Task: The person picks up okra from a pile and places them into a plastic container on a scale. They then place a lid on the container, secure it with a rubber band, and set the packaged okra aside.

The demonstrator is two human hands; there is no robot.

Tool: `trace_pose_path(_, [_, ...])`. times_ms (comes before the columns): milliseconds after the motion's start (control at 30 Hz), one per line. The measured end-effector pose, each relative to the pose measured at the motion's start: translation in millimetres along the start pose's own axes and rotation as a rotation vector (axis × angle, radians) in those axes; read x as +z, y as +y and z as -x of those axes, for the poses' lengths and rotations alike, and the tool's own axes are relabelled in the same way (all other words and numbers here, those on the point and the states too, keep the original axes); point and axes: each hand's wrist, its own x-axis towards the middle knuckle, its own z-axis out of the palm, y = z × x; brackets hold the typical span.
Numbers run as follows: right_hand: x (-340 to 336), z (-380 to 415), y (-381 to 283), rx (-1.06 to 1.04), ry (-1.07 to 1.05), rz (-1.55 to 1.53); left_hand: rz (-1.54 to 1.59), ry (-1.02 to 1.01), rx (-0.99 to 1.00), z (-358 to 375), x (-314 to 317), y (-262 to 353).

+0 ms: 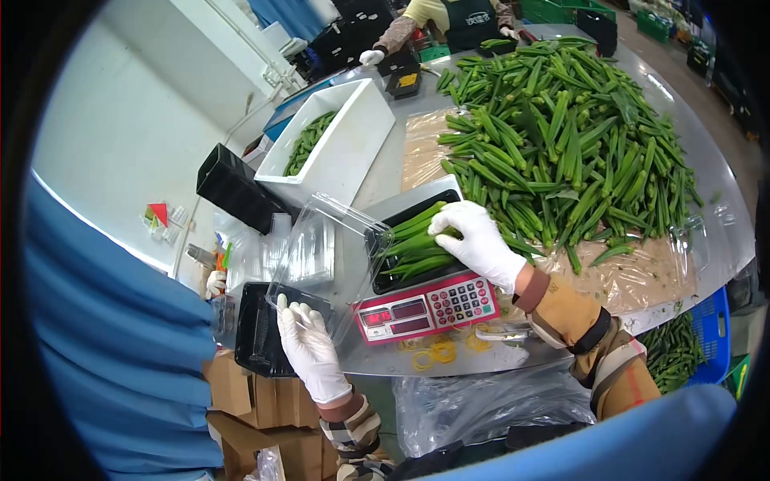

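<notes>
My left hand (pixel 309 349), in a white glove, grips the lower edge of a clear plastic lid (pixel 321 244) that is tilted up beside the scale. My gloved right hand (pixel 481 240) has its fingers curled down on the right ends of okra pods (pixel 417 244). The pods lie side by side in a black tray (pixel 393 283). Beneath the tray is a red and white digital scale (pixel 425 313), its red display lit but too blurred to read.
Loose okra (pixel 561 144) is heaped across the metal table (pixel 373 180). A white foam box (pixel 353 144) holds green pods. Stacked black trays (pixel 261 345), yellow rubber bands (pixel 437 353) and a blue crate (pixel 714 337) surround the work area. A co-worker (pixel 449 24) stands across the table.
</notes>
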Motion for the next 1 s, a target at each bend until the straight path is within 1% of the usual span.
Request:
trace_pose_path(67, [-9,0,2,0.049,0.012,-0.029,0.008,0.001,-0.007,0,-2,4])
trace_pose_path(100, [-14,1,-1,0.106,0.077,-0.015,0.0,-0.035,-0.014,-2,-2,3])
trace_pose_path(133, [-20,3,0,0.161,0.075,-0.004,-0.01,-0.069,-0.021,-5,0,1])
trace_pose_path(200, [-29,2,-5,0.374,0.034,-0.242,-0.059,-0.161,-0.03,-12,8,-7])
trace_pose_path(233, [-37,-7,-16,0.544,-0.044,-0.592,-0.117,-0.153,-0.054,-18,15,-15])
trace_pose_path(267, [-39,-13,-20,0.526,-0.053,-0.687,-0.175,-0.147,-0.078,-23,23,-23])
trace_pose_path(333, [-47,-28,-32,0.631,-0.05,-0.859,-0.236,-0.174,-0.257,-23,57,-27])
trace_pose_path(367, [-47,-32,-28,0.689,-0.069,-1.011,-0.273,-0.197,-0.303,-28,61,-35])
trace_pose_path(400, [-46,-34,-30,0.688,-0.068,-0.982,-0.275,-0.27,-0.334,-35,63,-44])
trace_pose_path(467, [-44,-33,-35,0.689,-0.063,-0.925,-0.322,-0.27,-0.364,-41,69,-55])
trace_pose_path(500, [-38,-26,-25,0.653,-0.091,-0.863,-0.332,-0.265,-0.313,-45,69,-64])
trace_pose_path(567, [-20,-15,-9,0.558,-0.045,-0.781,-0.355,-0.254,-0.212,-55,62,-86])
trace_pose_path(600, [-15,-12,-5,0.51,-0.022,-0.74,-0.458,-0.281,-0.141,-63,56,-96])
trace_pose_path(633, [-12,-12,-6,0.529,-0.02,-0.72,-0.562,-0.308,-0.068,-69,51,-105])
trace_pose_path(667, [-10,-10,1,0.478,-0.053,-0.545,-0.666,-0.335,0.005,-74,47,-111])
trace_pose_path(733, [-1,-2,24,0.372,-0.112,-0.194,-0.739,-0.346,-0.047,-74,48,-114])
trace_pose_path(800, [4,4,32,0.404,-0.095,-0.22,-0.782,-0.363,-0.097,-76,46,-119])
trace_pose_path(867, [3,8,33,0.458,-0.105,-0.293,-0.791,-0.359,-0.099,-77,46,-122])
trace_pose_path(900, [4,11,36,0.501,-0.112,-0.389,-0.797,-0.354,-0.116,-76,49,-120])
trace_pose_path(933, [6,13,38,0.486,-0.105,-0.378,-0.803,-0.348,-0.133,-76,49,-120])
trace_pose_path(1000, [8,14,40,0.456,-0.092,-0.357,-0.854,-0.357,-0.095,-79,46,-122])
